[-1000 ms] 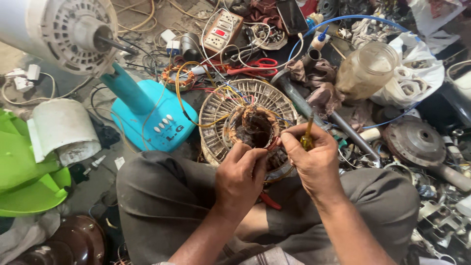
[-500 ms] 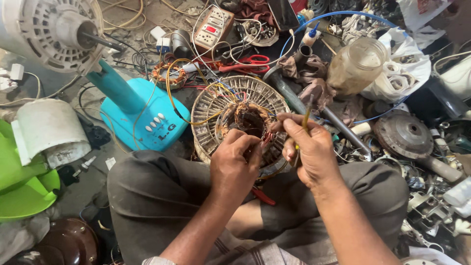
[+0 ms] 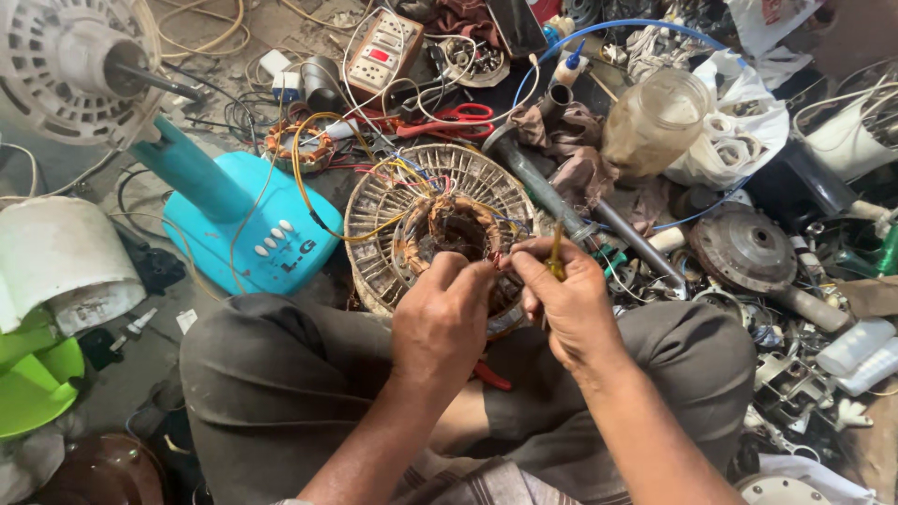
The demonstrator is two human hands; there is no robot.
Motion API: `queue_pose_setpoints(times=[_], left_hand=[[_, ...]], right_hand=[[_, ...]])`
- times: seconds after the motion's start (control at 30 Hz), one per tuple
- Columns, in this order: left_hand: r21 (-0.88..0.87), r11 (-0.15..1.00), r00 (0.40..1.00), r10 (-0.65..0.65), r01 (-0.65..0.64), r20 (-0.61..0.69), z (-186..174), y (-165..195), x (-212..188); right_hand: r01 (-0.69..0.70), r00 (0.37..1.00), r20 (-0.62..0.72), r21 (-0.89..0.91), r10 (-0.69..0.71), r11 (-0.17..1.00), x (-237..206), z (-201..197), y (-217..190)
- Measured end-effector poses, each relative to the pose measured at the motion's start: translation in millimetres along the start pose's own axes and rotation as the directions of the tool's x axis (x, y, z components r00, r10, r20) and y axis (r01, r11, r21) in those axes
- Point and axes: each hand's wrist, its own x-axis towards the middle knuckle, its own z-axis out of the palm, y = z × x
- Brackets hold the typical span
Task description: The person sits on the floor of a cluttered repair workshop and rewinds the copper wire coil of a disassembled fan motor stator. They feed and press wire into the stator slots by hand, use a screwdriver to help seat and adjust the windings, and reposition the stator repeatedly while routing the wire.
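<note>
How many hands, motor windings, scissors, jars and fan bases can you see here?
Hands: 2, the left hand and right hand, both at the winding
Motor windings: 1, the winding in its round frame
Scissors: 1, red scissors
Jars: 1, cloudy jar
Fan bases: 1, blue base
Total: 6

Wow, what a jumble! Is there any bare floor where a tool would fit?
Little. One grey floor patch lies between the turquoise fan base, the white plastic housing and the person's knee. Right of the round ribbed motor casing it is packed: glass jar, rusty metal disc, pipes, scraps. Behind it, wires and red-handled scissors.
</note>
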Motion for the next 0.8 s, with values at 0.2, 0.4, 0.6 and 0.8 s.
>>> queue_pose_setpoints(times=[0.2,0.4,0.6,0.8], left_hand=[[0.025,0.993,0.978,-0.110,0.116,-0.175,-28.5,-31.1,-15.1],[0.048,0.979,0.973,-0.190,0.198,-0.130,-43.1,-52.0,-33.4],[0.043,0.987,0.988,-0.153,0.154,-0.030,-36.7,-42.7,-37.7],[-0.028,0.987,0.985,-0.159,0.157,-0.072,-26.3,-37.3,-31.4]], right_hand=[[0.064,0.997,0.033,0.056,-0.066,0.996,-27.4,-15.7,16.5],[0.108,0.990,0.079,0.066,-0.113,0.992,-51.9,-16.8,37.4],[0.117,0.989,0.083,0.080,-0.123,0.990,-55.9,-16.0,39.8],[0.123,0.989,0.074,0.099,-0.131,0.987,-56.8,-12.7,37.4]])
